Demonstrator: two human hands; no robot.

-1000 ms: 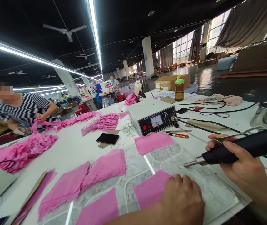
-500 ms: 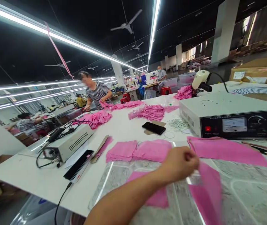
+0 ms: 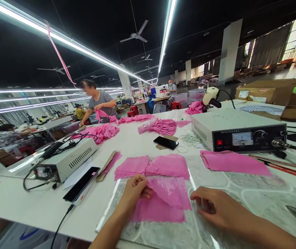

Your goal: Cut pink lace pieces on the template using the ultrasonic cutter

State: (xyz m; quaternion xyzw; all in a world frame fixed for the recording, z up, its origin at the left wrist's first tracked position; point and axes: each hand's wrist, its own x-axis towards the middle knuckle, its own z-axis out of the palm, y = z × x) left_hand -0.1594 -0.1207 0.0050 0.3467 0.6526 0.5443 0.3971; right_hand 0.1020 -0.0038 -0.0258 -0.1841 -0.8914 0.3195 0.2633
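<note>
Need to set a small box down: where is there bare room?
Free: white tabletop before the leftmost unit, left of the black cable; also between the ruffled pink heap and the black phone on cardboard. Crowded: around the left hand, which pinches a pink sheet, with pink stacks just beyond.

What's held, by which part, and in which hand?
Left hand: a pink cloth, pinched at its left end. Right hand: nothing visible in it; its fingers are near the cloth's right edge.
</note>
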